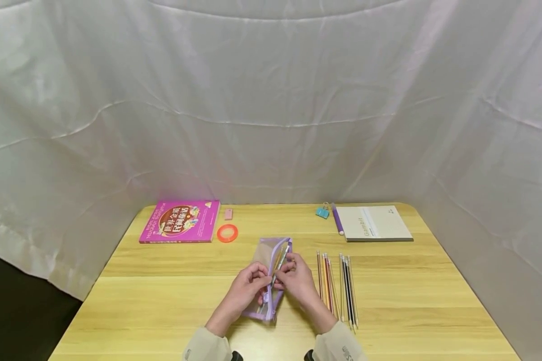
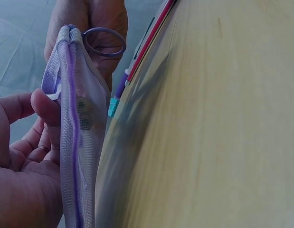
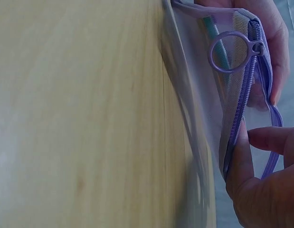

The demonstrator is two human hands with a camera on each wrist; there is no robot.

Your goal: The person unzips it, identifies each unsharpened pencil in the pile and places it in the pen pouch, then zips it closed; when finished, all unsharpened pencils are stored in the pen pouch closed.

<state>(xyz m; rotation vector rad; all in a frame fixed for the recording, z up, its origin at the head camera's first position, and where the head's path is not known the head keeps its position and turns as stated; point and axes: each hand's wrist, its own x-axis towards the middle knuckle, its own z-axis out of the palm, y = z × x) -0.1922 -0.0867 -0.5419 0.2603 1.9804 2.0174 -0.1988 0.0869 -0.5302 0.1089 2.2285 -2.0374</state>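
Note:
A purple-trimmed mesh pencil case [image 1: 263, 250] stands on its edge between the hands, its zipper partly undone and its mouth spread. Some slim pencils [image 1: 282, 256] show inside the opening, largely hidden by the fingers. My left hand [image 1: 244, 290] pinches one side of the mouth; in the left wrist view its thumb [image 2: 46, 105] lies against the zipper edge. On the opposite side, my right hand [image 1: 300, 282] pinches the other edge between thumb and finger. A round purple zipper pull [image 3: 228, 71] hangs at the case's end in the right wrist view.
Two groups of pencils [image 1: 327, 281] lie right of the right hand. Behind are a pink book [image 1: 203, 220], pink eraser [image 1: 228, 214], orange tape roll [image 1: 227, 241], blue binder clip [image 1: 322, 213], purple pen [image 1: 337, 220] and Gambit notebook [image 1: 384, 223]. Grey curtains surround the table.

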